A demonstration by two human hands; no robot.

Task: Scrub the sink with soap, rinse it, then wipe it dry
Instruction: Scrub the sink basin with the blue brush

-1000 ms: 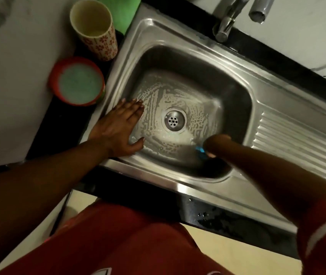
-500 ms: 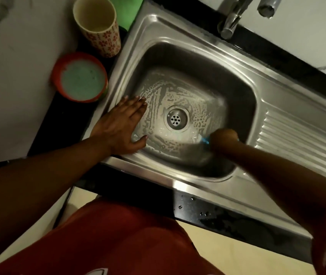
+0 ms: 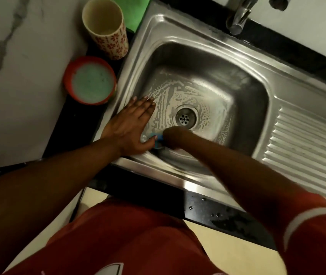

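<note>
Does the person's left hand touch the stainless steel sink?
Touching. In the head view the left hand lies flat, palm down, on the left rim of the stainless steel sink, no gap.

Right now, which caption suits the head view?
Right hand scrubs the soapy sink with a blue scrubber; left hand lies flat on its edge.

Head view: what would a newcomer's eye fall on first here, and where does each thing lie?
White suds streak the sink floor around the drain. The right hand holds a blue scrubber at the near left, beside the left hand laid flat on the sink's edge. A red tub, green inside, stands left of the sink.
</note>
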